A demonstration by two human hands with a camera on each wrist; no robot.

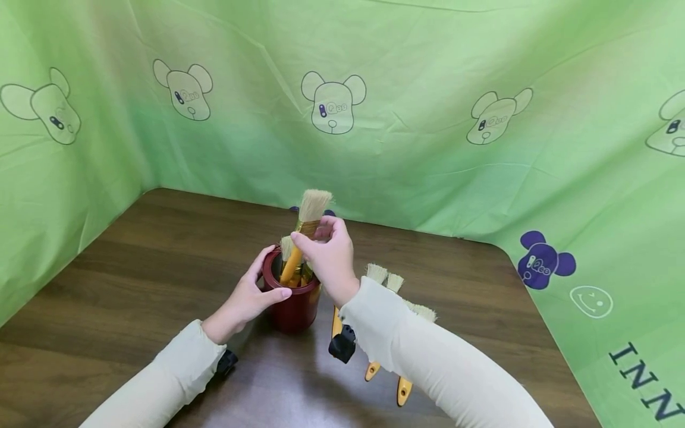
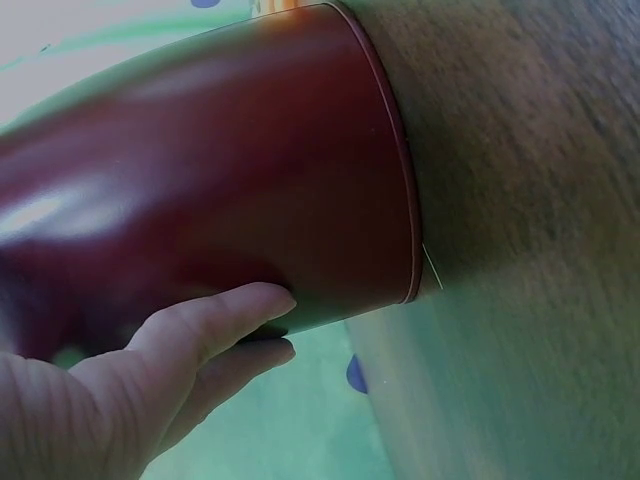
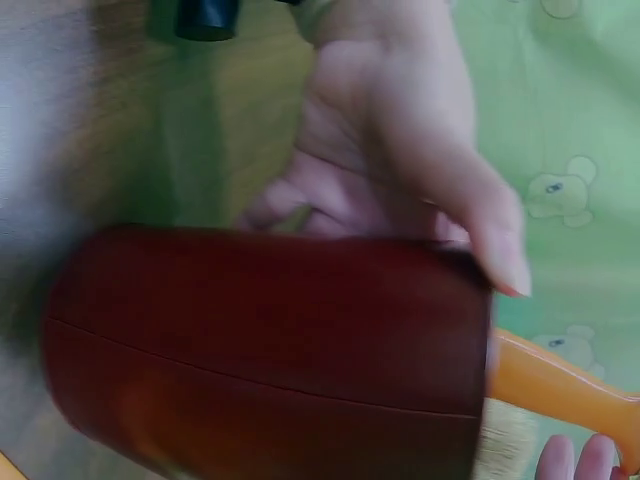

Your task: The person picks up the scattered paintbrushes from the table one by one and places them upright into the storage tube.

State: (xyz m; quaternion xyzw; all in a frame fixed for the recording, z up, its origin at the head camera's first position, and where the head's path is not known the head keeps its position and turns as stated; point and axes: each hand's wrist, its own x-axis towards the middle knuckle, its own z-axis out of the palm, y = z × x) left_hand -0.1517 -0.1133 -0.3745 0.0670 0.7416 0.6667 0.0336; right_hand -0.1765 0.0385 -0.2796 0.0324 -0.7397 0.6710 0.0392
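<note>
Your left hand wraps its fingers round the red cup, thumb at rim. Your right hand pinches a brush, handle down in the cup, bristles toward 1 o'clock. Loose brushes on the table, cup's 4 o'clock.

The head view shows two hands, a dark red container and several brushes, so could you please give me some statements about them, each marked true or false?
1. The left hand holds the dark red container. True.
2. The right hand pinches a brush, bristles up. True.
3. That brush is entirely outside the container. False: its handle reaches into the container's mouth.
4. The loose brushes all lie left of the container. False: the loose brushes lie to its right, partly hidden by the right sleeve.
5. The tabletop shows brown wood grain. True.
</note>
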